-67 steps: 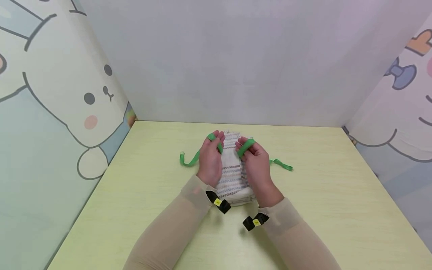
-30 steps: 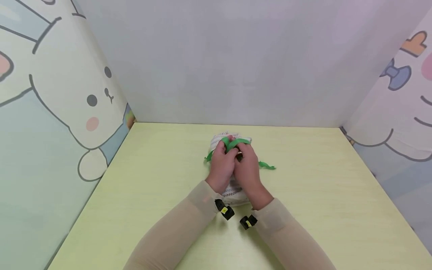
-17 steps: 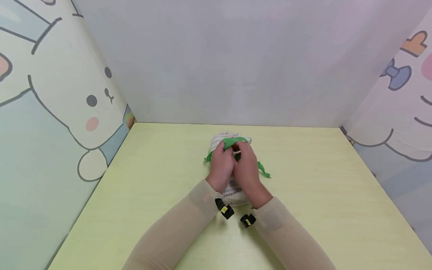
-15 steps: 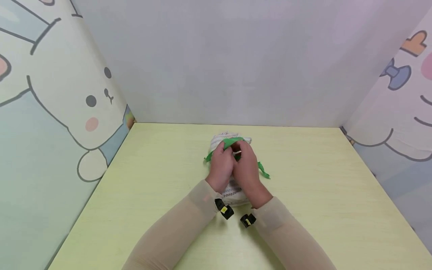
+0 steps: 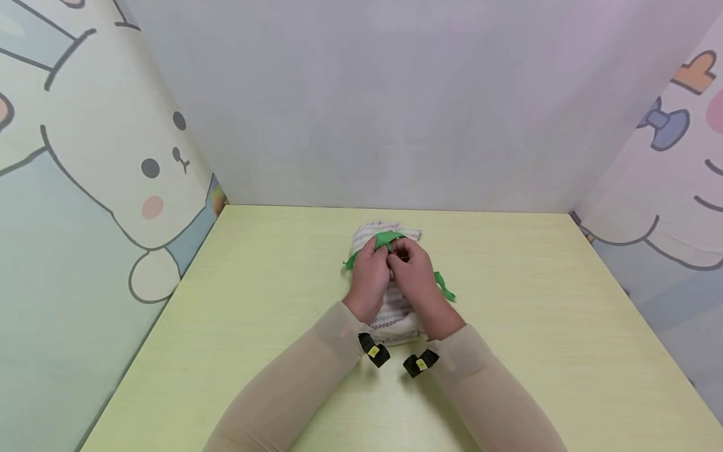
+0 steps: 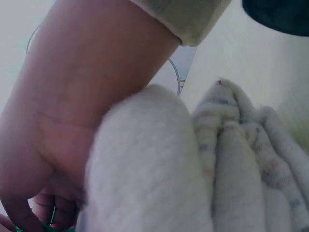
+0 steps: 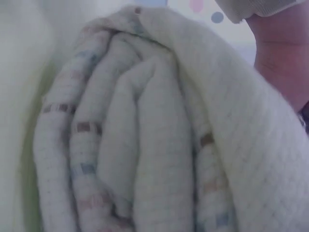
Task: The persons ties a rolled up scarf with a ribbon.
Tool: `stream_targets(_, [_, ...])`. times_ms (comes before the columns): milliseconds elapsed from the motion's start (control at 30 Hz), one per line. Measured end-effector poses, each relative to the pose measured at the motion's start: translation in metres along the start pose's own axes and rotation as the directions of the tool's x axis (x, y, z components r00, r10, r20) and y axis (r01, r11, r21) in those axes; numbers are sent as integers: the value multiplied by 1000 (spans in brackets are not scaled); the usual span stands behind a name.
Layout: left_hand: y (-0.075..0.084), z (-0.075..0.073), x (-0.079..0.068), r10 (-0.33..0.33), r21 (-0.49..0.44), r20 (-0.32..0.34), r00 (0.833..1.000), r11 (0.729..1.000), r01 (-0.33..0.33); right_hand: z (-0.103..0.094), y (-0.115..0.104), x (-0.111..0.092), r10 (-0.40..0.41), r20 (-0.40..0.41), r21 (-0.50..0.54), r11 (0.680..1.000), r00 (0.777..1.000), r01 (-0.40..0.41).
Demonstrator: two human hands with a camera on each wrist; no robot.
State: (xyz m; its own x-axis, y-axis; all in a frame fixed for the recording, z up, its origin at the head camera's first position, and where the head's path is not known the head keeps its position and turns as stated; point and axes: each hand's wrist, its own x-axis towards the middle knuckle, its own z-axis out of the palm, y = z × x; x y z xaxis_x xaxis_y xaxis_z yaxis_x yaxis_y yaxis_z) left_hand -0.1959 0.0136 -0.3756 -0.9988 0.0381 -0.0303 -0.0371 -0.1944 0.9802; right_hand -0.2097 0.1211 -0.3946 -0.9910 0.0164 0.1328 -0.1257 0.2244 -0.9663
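Ribbon [image 5: 386,238] runs left-right across near-far cloth [image 5: 392,314] — left hand [image 5: 369,278] pinches it, right hand [image 5: 417,274] just beside (can't tell its hold).

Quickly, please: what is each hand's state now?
Left hand: closed, holding the flat green fabric ribbon.
Right hand: curled; whether it holds the ribbon cannot be told.

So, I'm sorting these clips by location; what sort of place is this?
Probably a small booth or partitioned work corner indoors, though the rest of the room is out of view. A bare-topped pale yellow table meets a plain back wall, with a cartoon-printed side wall.
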Motion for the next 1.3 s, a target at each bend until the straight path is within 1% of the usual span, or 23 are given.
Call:
stream_targets(133, [0,0,1,-9,-2,-8,1000,1000,9,-4,-3,0,43,36,64,997,998,-45])
stream_targets(200, [-1,0,1,-9,-5,-8,1000,1000,9,-6,-4,-1,45,48,91,995,998,-50])
stream_targets(300, [-2,-1,1,-9,-9,-12,1000,1000,8,-8,-4,-1,43,51,95,994,998,-48])
stream_targets(367, [-3,-2,0,-5,-12,-12,1000,1000,5,-9,-3,0,33,36,61,998,999,-35])
stream_targets(533, [-4,-4,0,7,12,-12,1000,1000,-7,-11,0,1,-9,-12,-71,997,1000,8])
stream_targets(700, [-5,-6,3,36,1,-20,999,999,-36,-12,5,2,-58,-63,-192,980,996,45])
stream_targets(800, [-6,-8,5,38,3,-33,999,999,-38,-14,5,3,-85,-94,-257,965,992,59])
stream_targets(900, [-3,-9,5,24,10,-46,999,1000,-24,-18,3,2,-97,-130,-312,949,987,52])
stream_targets(1000, [0,-11,6,15,9,-67,998,1000,-14,-24,1,1,-60,-153,-341,940,986,5])
stream_targets(1067, [3,-12,6,13,10,-81,997,1000,-12,-27,0,1,-13,-154,-316,948,988,-36])
stream_targets(1133, [4,-13,6,14,13,-96,995,1000,-12,-30,-1,2,35,-142,-251,965,989,-70])
stream_targets(1233, [6,-15,6,12,6,-105,994,1000,-11,-32,-3,3,111,-109,-95,988,988,-121])
stream_targets(1300, [6,-16,6,11,5,-106,994,1000,-10,-33,-3,4,159,-82,7,987,984,-159])
